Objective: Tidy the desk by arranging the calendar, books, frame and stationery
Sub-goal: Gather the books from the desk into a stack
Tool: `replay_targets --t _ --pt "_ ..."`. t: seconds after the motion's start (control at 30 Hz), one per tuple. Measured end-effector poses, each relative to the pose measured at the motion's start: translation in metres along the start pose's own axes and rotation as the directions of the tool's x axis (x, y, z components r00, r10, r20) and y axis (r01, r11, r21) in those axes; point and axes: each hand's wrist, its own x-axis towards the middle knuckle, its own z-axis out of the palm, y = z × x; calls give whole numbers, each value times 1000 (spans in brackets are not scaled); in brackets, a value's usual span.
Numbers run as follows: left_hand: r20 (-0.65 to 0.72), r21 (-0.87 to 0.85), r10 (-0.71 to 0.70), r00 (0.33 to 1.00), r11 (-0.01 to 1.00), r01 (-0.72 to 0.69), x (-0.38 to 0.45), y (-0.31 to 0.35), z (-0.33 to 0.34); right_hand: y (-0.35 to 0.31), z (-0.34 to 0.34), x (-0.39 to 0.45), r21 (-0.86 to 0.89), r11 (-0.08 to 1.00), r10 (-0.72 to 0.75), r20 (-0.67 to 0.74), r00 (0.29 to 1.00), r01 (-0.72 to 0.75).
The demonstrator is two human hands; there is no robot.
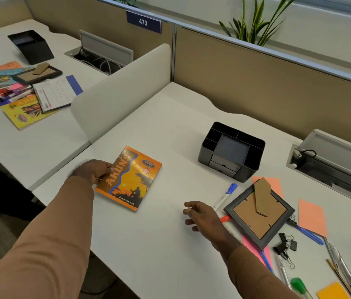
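My left hand (92, 172) pinches the orange notebook's (129, 177) left edge on the white tabletop (170, 130); my right hand (202, 216) hovers, fingers loosely spread and holding nothing, beside the face-down frame (258, 214). A black organiser (231, 151) sits farther back, before tan partitions (256, 72).

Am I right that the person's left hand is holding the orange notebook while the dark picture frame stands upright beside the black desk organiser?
Not quite. The head view shows the dark picture frame lying face down on the white desk, its cardboard back and stand facing up, not standing upright. The rest holds: the left hand holds the orange notebook by its edge, and the frame is near the black desk organiser.
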Motion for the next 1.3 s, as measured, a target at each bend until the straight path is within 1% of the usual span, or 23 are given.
replay_targets --t 0.17,0.33,0.4,0.53,0.6,0.8,0.87,0.97,1.03,1.1,1.13,1.2,1.23,1.3 --pt "-23 76 23 999 997 -22 16 6 -9 1 1 -1 -23 999 -28 -14 1000 28" --pt "-119 285 130 984 954 -92 25 15 -5 -2 3 -1 -20 999 -38 -17 999 37" --pt "-147 343 181 972 931 -122 28 17 -2 -3 2 -1 -25 999 -42 -17 999 41" --pt "-195 342 252 948 923 -175 31 15 5 -2 1 -2 -30 999 -42 -25 999 41" --pt "-214 374 283 935 908 -190 30 14 8 0 0 -2 -30 999 -46 -39 998 45" --pt "-282 438 333 900 879 -189 26 9 16 3 -5 -3 -33 997 -72 -61 996 70" --pt "-323 427 343 882 885 -188 25 8 18 4 -7 -4 -43 996 -86 -64 994 83" --pt "-407 361 374 834 904 -229 18 9 21 8 -12 -6 -61 991 -120 -77 990 115" --pt "-457 338 421 783 897 -285 9 11 29 11 -15 -8 -80 989 -135 -94 986 127" --pt "-488 390 484 727 865 -315 -5 13 43 16 -18 -12 -144 978 -166 -120 979 148" --pt "-489 439 515 704 843 -312 -13 13 53 19 -20 -15 -216 962 -200 -137 970 167" --pt "-437 546 606 665 766 -339 -29 11 78 28 -27 -22 -406 890 -293 -162 942 207" --pt "-389 578 664 638 715 -392 -38 8 93 34 -32 -27 -485 846 -342 -171 924 224" --pt "-293 597 768 570 613 -518 -58 -3 126 47 -43 -38 -576 783 -414 -198 889 236"
